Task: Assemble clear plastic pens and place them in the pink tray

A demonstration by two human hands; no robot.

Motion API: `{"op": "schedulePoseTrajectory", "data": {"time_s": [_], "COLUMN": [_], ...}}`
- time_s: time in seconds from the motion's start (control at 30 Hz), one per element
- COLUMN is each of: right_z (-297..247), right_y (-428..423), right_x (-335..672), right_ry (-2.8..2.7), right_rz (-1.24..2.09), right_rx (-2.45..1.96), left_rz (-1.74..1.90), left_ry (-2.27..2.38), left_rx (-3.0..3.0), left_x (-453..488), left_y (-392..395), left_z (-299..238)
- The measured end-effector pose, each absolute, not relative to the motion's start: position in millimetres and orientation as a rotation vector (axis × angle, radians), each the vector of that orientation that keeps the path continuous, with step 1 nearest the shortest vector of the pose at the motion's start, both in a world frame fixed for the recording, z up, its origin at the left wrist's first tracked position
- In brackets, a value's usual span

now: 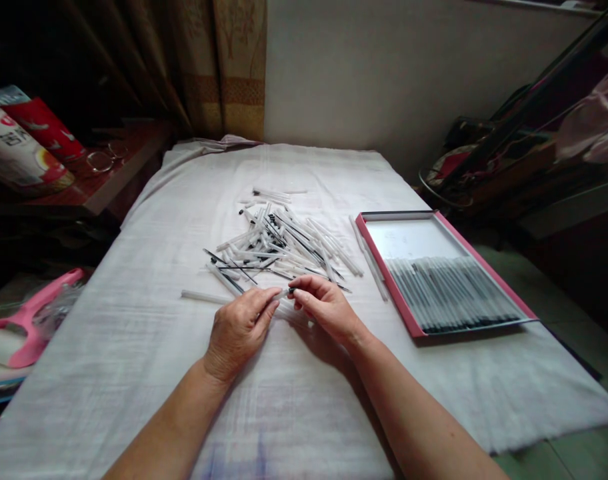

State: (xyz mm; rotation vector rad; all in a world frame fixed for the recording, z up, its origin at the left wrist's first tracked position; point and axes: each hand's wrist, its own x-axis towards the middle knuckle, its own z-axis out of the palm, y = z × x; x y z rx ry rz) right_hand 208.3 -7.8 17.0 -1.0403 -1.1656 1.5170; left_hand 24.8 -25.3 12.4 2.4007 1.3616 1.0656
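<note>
My left hand (241, 330) is closed around a translucent white pen barrel (283, 294), its end showing between my two hands. At that end, my right hand (329, 308) pinches a small black pen plug (291, 291) between thumb and fingers. Whether the plug sits inside the barrel or only touches it, I cannot tell. A pale tube (201, 296) sticks out left of my left hand; it may be the same barrel or another on the cloth. Just beyond my hands lies a loose pile of pen barrels (244, 253), dark refills (311, 250) and small black plugs.
To the right, a pink-edged box (401, 303) holds a row of pens (449, 293). Long clear tubes (371, 260) lie along its left side. A pale cloth (184, 400) covers the table. Eyeglasses (101, 161) and a pink-handled object (29, 320) are at the left.
</note>
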Motion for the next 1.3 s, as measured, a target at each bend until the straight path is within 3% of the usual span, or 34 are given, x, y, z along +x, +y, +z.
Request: {"op": "schedulePoseTrajectory", "data": {"time_s": [0.13,0.43,1.3], "right_z": [12,10,18], "right_y": [-8,-13,-15], "right_x": [208,215,219], "right_ry": [-1.276,-1.682,-1.932], "right_rz": [1.437,0.892,0.68], "right_rx": [-1.043,-1.124,-1.191], "left_rz": [1.053,1.012,1.001], "left_ry": [1.367,1.331,1.3], "left_rx": [2.419,2.437,2.526], "left_x": [25,24,25], "left_y": [-26,-26,-28], "left_z": [11,13,18]}}
